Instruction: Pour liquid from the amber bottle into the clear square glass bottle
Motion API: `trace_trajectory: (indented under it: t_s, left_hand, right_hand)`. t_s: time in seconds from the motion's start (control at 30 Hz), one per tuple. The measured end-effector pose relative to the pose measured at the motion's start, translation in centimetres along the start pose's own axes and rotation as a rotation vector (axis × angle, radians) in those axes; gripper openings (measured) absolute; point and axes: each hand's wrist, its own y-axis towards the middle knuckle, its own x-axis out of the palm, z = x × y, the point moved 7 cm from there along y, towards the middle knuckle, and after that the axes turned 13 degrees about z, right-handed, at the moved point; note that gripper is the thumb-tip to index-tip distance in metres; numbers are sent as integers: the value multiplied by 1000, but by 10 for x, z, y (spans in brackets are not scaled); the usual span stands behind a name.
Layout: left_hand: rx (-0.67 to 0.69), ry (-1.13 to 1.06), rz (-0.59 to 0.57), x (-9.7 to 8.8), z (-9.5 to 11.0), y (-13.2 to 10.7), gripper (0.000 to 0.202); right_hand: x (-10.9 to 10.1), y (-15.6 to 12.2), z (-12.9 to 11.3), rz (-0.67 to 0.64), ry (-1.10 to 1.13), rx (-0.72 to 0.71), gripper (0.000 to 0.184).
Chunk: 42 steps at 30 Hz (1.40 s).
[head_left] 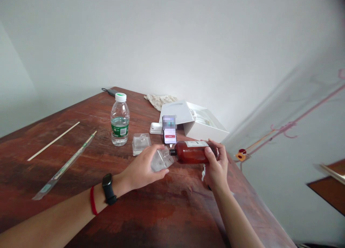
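Two bare hands held up over the wooden bench [151, 212], both closed around glass. Left hand [141, 168] at about 6 o'clock from the middle of the bench, fingers [161, 173] curled under and around a clear square glass bottle [161, 160], tilted, mouth toward 3 o'clock. Right hand [215, 163] at about 4 o'clock, fingers [212, 151] wrapped around a labelled amber bottle [191, 152], lying near horizontal, black neck pointing at 9 o'clock. Neck tip just beside the square bottle's top; touching or not, cannot tell. Whether the amber bottle's cap is off, or any liquid moving, also too small to tell. So far: both bottles lifted off the bench and brought together. Second clear square glass bottle [141, 143] upright on the bench at 12 o'clock, nobody touching it. Also at 12 o'clock: water bottle [120, 120] with green cap, phone [169, 133] with pixelated top, white box [199, 122] with lid open, crumpled cloth [159, 100]. At 9 o'clock, wooden stick [54, 141] and a long glass tube in a plastic sleeve [64, 165]. Black smartwatch [108, 188] and red wristband [93, 200] on the left wrist.
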Motion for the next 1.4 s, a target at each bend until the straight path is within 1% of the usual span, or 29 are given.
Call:
trace_trajectory:
  t_s: [0.5, 0.97, 1.4]
  left_hand:
    - [0, 21, -18, 1, -3, 0, 62]
    - [13, 24, -12, 3, -4, -1, 63]
    - [21, 34, -26, 3, -6, -2, 63]
  right_hand:
    - [0, 0, 2, 15, 1, 25, 43]
    - [0, 0, 1, 1, -3, 7, 46]
    - [0, -1, 0, -9, -7, -3, 44]
